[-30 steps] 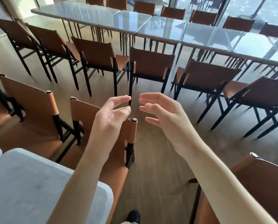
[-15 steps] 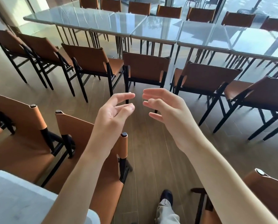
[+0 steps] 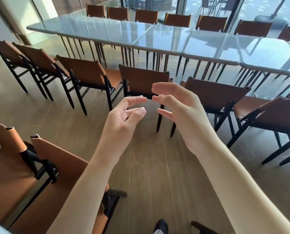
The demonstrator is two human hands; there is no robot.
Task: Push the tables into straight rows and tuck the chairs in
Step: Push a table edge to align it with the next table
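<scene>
- Head view: your left hand point(image 3: 122, 119) is raised in front of you over the wooden plank floor point(image 3: 151, 174), fingers loosely bent and spread, holding nothing.
- Your right hand point(image 3: 179, 114) is up beside it, palm turned towards the left one, fingers relaxed and slightly curved, also holding nothing; the fingertips of the two hands are near each other but apart.
- Straight ahead, past your hands, stands a tan leather chair with a black frame point(image 3: 143, 80), its back towards you, pulled out from the long row of glossy pale-topped counters point(image 3: 166, 38).
- The counters sit edge to edge and run from upper left to the right edge of the view; their thin dark legs show beneath.
- More chairs of the same kind stand on your side of that row: three to the left point(image 3: 85, 71) and two to the right point(image 3: 215, 93), all drawn back from the counters and set at uneven angles.
- On the far side of the counters a line of matching chair backs point(image 3: 146, 16) shows against the glass wall.
- At lower left, two more tan chairs point(image 3: 56, 166) stand close beside you, backs upright, with your left forearm crossing in front of the nearer one.
- A dark shoe point(image 3: 161, 225) shows at the bottom edge, on the floor.
</scene>
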